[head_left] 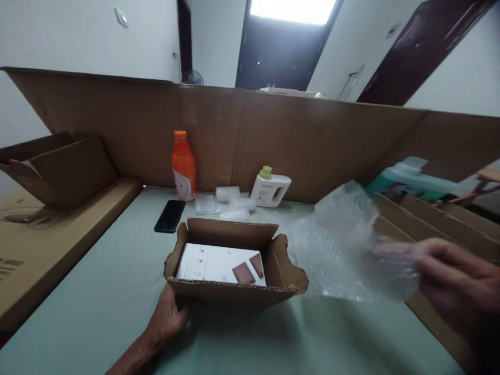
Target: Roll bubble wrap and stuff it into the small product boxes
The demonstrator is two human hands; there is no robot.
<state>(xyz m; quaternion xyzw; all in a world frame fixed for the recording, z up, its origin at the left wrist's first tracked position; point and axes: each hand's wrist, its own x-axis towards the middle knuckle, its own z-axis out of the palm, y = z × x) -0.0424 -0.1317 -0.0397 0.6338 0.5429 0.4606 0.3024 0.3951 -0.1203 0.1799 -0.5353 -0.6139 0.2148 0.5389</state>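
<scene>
Your left hand (166, 319) gripped the near corner of the small open brown cardboard box (234, 260), which sat mid-surface (97, 291) with a flat white packet (219, 264) inside. Your right hand (457, 286) pinched a clear sheet of bubble wrap (339, 245), held up just right of the box.

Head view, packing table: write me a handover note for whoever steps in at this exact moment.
Left hand: grips the near left corner of the open cardboard box.
Right hand: holds up a sheet of bubble wrap to the right of the box, blurred.
In the box: a flat white pack, lying uncovered.
Behind the box: black phone, orange bottle, white jug, small bubble wrap pieces.
Done: pack is in the box.
Left: wrap not yet in the box; flaps open.
</scene>
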